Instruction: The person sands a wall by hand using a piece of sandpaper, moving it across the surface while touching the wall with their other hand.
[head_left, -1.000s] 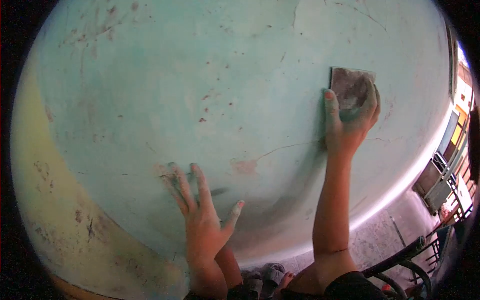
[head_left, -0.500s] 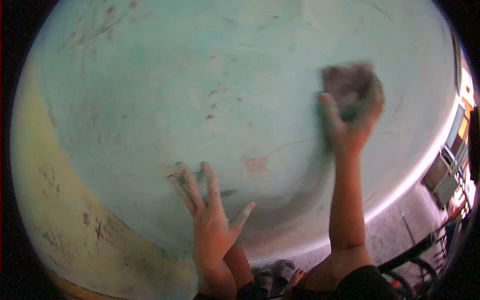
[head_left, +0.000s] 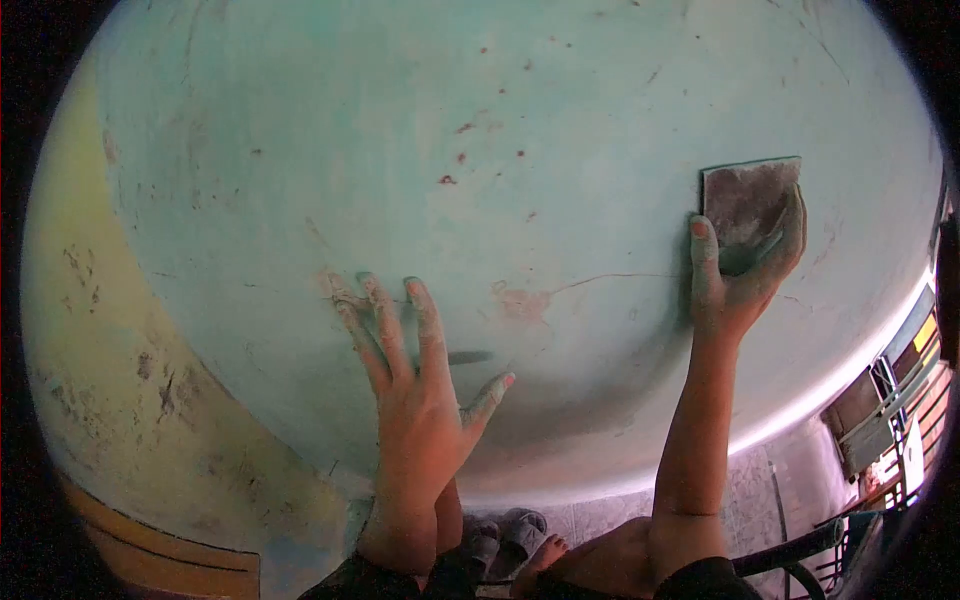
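Observation:
A pale green wall (head_left: 590, 110), marked with small reddish-brown chips and a thin crack, fills most of the head view. My right hand (head_left: 745, 280) holds a dark, dusty square of sandpaper (head_left: 745, 200) against it, thumb at the left edge and fingers round the right. The sandpaper's far side is hidden. Lower on the left, my left hand (head_left: 415, 410) rests with fingers spread and fingertips on the wall, holding nothing. Whitish dust coats the fingers of both hands. Between the hands lies a worn reddish patch (head_left: 522, 303) on the wall.
A yellowish stained wall (head_left: 140, 370) curves along the left, above an orange-brown wooden edge (head_left: 160, 540). Slippers (head_left: 515, 535) and a bare foot show at the bottom. At the lower right are a black tubular rail (head_left: 800, 545) and a pale floor (head_left: 745, 490).
My right hand has slid the sandpaper to the right and slightly lower in view. My left hand stays on the same part of the wall, while the whole view has shifted a little.

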